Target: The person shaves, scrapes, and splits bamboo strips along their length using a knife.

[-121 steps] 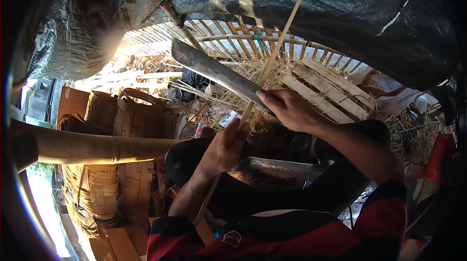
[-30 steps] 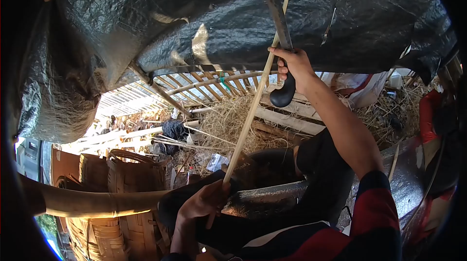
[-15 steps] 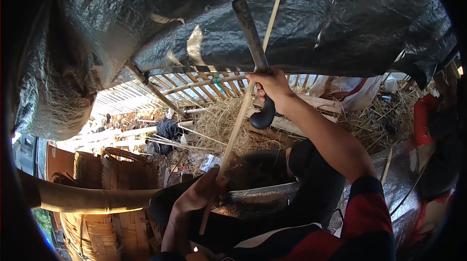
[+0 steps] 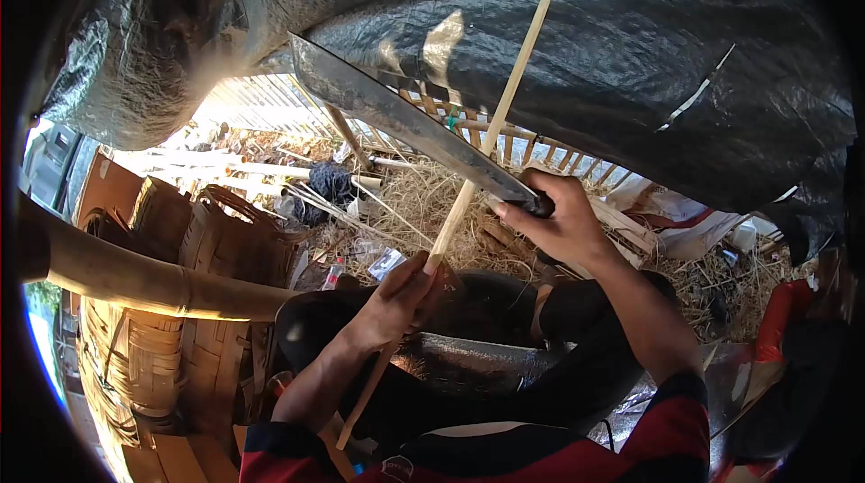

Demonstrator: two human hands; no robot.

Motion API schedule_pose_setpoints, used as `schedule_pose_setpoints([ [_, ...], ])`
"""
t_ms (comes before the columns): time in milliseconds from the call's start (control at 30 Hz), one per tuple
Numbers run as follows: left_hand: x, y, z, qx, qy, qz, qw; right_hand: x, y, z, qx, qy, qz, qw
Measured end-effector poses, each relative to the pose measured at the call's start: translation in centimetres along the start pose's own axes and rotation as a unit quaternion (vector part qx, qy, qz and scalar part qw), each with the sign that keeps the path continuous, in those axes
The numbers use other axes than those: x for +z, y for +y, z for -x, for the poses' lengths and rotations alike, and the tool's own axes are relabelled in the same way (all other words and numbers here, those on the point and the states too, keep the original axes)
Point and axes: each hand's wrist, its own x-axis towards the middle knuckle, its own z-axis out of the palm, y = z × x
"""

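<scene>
Stick (image 4: 455, 217) is in the left hand (image 4: 405, 298), which is closed around its lower part, and it slants upward; the right hand (image 4: 568, 222) grips the knife (image 4: 396, 118), which crosses the stick, but whether these touch, I cannot tell

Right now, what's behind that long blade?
Around the blade, the slatted fence, straw and black sheet show behind. The blade hides a short stretch of the pale stick; whatever else it covers can't be seen.
</scene>
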Motion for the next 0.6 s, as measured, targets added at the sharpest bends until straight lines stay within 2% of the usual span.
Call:
schedule_pose_setpoints([
  [100,-0.3,-0.2,0.4,-0.007,0.004,0.0,1.0,-1.7,0.0,-0.7,0.007,0.024,0.005,1.0],
  [267,-0.6,-0.3,1.1,-0.018,-0.015,-0.02,1.0,-5.0,1.6,-3.2,0.142,0.131,-0.122,0.974],
  [333,-0.8,-0.1,1.3,-0.079,-0.017,0.021,0.997,-6.0,2.2,-4.2,0.157,0.171,-0.147,0.961],
  [367,-0.8,-0.2,1.4,-0.077,-0.021,0.022,0.997,-6.5,2.5,-4.5,0.17,0.212,-0.176,0.946],
  [433,-0.8,-0.4,1.4,-0.097,-0.021,-0.003,0.995,-7.3,2.6,-4.8,0.171,0.224,-0.169,0.944],
  [467,-0.5,-0.3,1.4,-0.096,-0.024,-0.003,0.995,-7.5,2.3,-4.8,0.168,0.229,-0.176,0.943],
  [533,0.2,-0.1,1.5,-0.032,-0.007,-0.033,0.999,-7.7,2.2,-4.8,0.166,0.233,-0.182,0.941],
  [600,0.0,-0.3,1.4,-0.033,-0.015,-0.034,0.999,-7.7,2.2,-4.6,0.166,0.221,-0.167,0.946],
])
